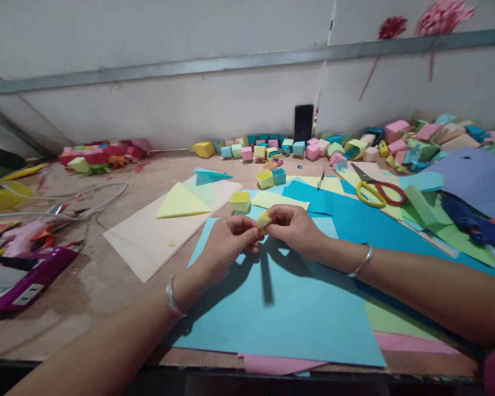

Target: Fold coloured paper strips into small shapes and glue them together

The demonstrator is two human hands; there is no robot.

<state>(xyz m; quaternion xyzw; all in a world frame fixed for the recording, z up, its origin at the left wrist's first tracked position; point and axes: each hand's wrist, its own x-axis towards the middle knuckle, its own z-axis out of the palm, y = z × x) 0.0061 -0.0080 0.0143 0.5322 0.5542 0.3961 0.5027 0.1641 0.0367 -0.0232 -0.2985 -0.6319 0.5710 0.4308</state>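
Note:
Between my two hands is a small folded piece of yellow paper (pixel 263 220), pinched by the fingertips of both. My left hand (pixel 235 236) grips it from the left, thumb against the fingers. On the other side my right hand (pixel 292 228) holds its right edge with curled fingers. Both hands are raised over a light blue paper sheet (pixel 289 324), on which their shadows fall. Just beyond them stand a small open yellow paper box (pixel 240 202) and a pale yellow paper strip (pixel 280 201). A second yellow box (pixel 265 179) touches a blue one (pixel 279 176).
Scissors (pixel 379 192) with red and yellow handles lie right, near a blue glue gun (pixel 474 220). Many paper cubes (pixel 429 135) heap at the back right. A phone (pixel 303 123) leans against the wall. Left are a purple power strip (pixel 33 280) and a folded yellow triangle (pixel 182 201).

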